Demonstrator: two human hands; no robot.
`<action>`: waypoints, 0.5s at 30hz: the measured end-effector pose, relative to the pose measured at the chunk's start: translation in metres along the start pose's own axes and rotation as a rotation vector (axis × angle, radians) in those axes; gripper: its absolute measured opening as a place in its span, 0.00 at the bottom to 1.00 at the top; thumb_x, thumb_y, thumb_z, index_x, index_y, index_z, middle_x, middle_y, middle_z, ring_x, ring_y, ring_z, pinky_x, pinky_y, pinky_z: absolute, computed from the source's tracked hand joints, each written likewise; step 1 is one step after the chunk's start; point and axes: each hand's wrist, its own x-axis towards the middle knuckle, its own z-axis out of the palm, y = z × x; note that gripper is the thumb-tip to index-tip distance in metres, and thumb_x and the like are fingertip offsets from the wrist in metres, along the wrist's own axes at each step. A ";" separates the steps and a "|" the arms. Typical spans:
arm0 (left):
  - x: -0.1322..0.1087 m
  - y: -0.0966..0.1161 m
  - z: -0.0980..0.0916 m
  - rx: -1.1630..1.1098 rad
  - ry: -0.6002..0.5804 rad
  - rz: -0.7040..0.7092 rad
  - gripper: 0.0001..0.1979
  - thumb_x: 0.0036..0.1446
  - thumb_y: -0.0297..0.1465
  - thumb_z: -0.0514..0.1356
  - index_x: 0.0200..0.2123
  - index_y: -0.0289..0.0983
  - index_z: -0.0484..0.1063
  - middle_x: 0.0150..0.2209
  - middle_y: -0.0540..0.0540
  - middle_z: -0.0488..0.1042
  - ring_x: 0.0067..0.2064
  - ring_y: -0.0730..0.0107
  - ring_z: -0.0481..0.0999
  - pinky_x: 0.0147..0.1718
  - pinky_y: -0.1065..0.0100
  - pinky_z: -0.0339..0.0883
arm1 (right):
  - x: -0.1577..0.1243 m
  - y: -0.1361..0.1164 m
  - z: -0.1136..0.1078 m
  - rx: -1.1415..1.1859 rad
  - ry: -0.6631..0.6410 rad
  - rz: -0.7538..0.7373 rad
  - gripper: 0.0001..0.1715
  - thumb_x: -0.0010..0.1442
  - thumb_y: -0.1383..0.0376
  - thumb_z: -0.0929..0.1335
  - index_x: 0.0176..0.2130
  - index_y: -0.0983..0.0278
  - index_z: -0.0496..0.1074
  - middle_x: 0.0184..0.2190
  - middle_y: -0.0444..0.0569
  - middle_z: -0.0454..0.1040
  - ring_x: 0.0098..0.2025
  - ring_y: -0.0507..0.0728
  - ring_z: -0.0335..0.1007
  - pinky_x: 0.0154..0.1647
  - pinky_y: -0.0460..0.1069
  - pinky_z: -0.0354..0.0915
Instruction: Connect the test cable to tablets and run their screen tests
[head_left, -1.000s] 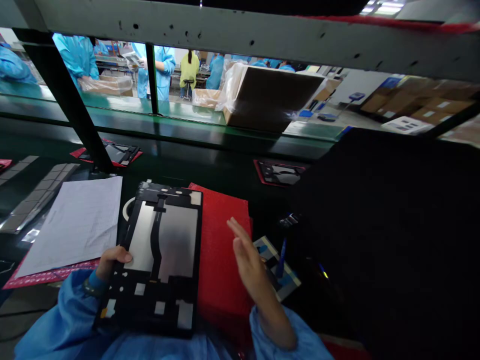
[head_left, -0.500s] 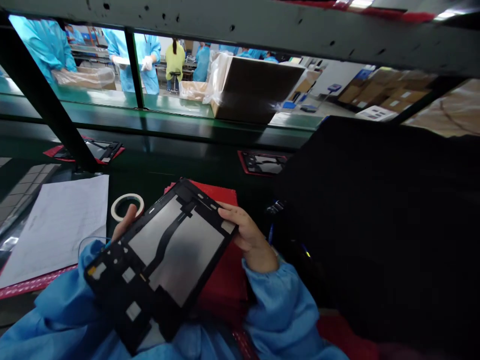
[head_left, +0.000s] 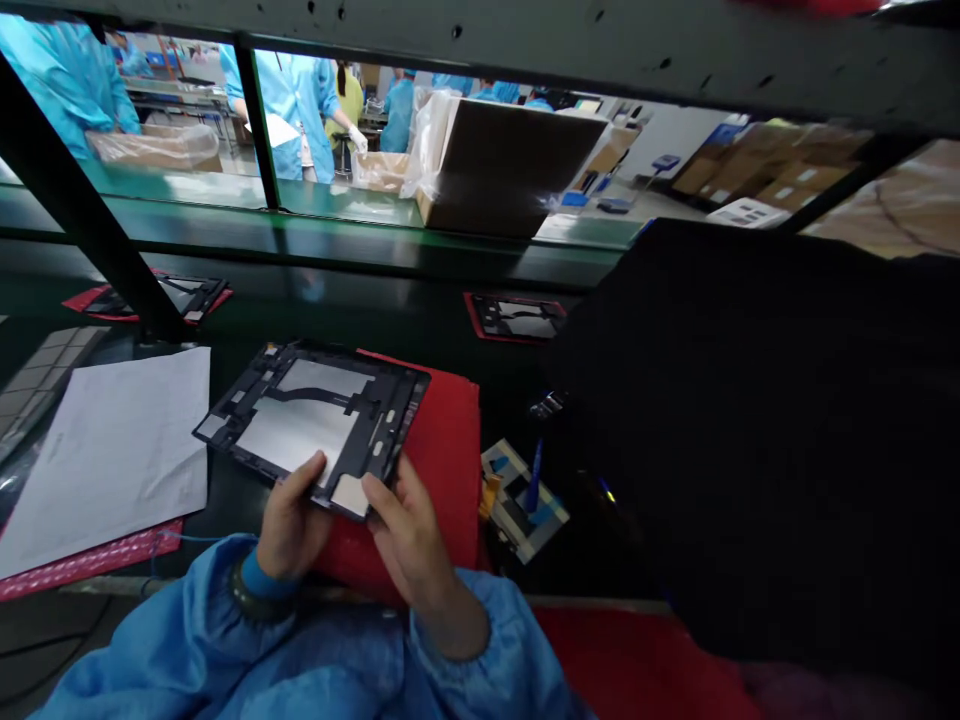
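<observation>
A black tablet screen panel [head_left: 300, 428], silver in the middle with a dark ribbon strip across it, is held up and tilted in both hands. My left hand [head_left: 294, 518] grips its near edge, thumb on the silver face. At the near right corner, by a pale patch, my right hand [head_left: 409, 530] pinches the panel with the thumb on top. The fingers beneath are mostly hidden. Under the panel and my right hand lies a stack of red sheets or pouches [head_left: 454, 450]. My left wrist wears a blue band [head_left: 266, 580].
White paper [head_left: 127, 440] lies at left over pink bubble wrap [head_left: 105, 560]. Right of the red stack are a small taped board [head_left: 525, 500] and a blue pen-like tool [head_left: 535, 475]. Black cloth [head_left: 765, 430] fills the right. Another panel [head_left: 517, 318] lies farther back; co-workers stand beyond.
The panel has turned and moved away from my body, its long side now more sideways. Both hands have shifted to its near edge. The tape roll seen earlier is no longer visible.
</observation>
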 end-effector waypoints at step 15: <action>0.000 0.079 -0.050 0.189 0.286 -0.094 0.10 0.44 0.17 0.59 0.22 0.38 0.75 0.20 0.49 0.79 0.21 0.63 0.80 0.21 0.69 0.79 | -0.005 0.035 -0.071 -0.840 0.163 -0.204 0.22 0.66 0.55 0.63 0.54 0.58 0.74 0.54 0.53 0.76 0.60 0.63 0.69 0.64 0.64 0.59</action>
